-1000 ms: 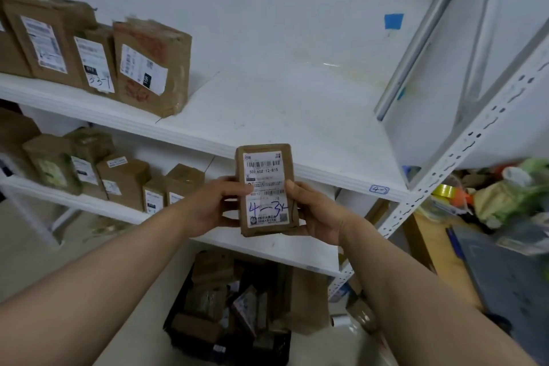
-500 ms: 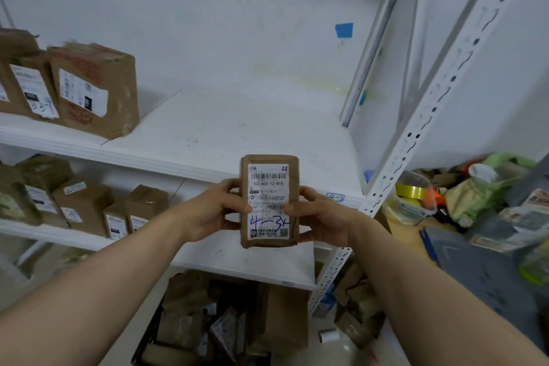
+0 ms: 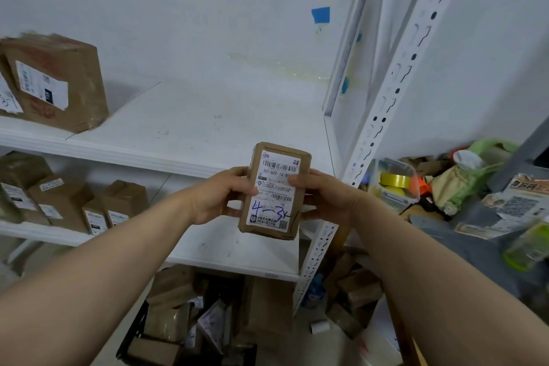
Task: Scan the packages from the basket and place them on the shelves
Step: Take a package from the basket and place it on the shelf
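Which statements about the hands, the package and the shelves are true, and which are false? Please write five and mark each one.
1. The left hand and the right hand both hold the small brown package. True.
2. The label faces away from the camera. False: it faces the camera, showing barcodes and blue handwriting.
3. A large box stands at the left of the upper shelf. True.
4. The small brown package rests on the upper shelf. False: it is held in the air, in front of the shelves.
5. A yellow tape roll lies in a clear container, right of the shelf post. True.
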A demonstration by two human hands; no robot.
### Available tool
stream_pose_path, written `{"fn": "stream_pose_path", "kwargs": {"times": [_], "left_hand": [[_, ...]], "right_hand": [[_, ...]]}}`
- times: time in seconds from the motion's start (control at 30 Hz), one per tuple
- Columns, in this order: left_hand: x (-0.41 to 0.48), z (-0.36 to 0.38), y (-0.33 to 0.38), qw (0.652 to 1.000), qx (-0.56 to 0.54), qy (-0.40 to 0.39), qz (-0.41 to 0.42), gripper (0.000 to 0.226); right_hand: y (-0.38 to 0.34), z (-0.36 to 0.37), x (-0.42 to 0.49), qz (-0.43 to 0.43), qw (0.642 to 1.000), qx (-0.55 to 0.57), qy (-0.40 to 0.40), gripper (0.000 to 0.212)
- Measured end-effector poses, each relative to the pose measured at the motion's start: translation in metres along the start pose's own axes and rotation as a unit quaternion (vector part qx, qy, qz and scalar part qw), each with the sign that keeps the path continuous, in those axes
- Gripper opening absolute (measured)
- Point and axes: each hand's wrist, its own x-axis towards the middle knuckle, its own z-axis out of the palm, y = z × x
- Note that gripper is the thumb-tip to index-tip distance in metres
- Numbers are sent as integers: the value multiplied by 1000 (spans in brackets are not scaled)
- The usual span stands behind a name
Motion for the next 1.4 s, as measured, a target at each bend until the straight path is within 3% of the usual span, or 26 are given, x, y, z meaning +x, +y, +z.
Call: {"fn": "stream_pose_path", "kwargs": {"times": [0.33,0.47,0.63,0.87,0.97,1.03,1.1,1.23,1.4], "left_hand": [[-5,4,0,1000,-26,-5,-7,53],[0,7,1,999,-16,33,-9,105],[3,27,6,997,0,72,-3,132],[26,65,1,995,25,92,3,119],[43,91,-5,994,28,109,-9,101],[55,109,-10,993,39,108,-17,89],[65,129,-14,994,49,99,-25,81],[89,173,-24,995,60,67,-33,82],[114,224,-50,994,88,32,-59,78]], "right_hand": [[5,-3,-9,4,1000,11,13,47],[9,-1,-6,8,1000,-18,5,52],[8,5,-8,15,999,-48,4,53],[23,-21,-29,20,998,-22,52,46],[49,-49,-43,24,992,47,114,50],[71,-74,-52,44,974,86,206,52],[93,-99,-64,75,952,104,279,36],[143,-147,-94,148,901,42,405,9],[210,-189,-123,251,830,-25,498,24]]}}
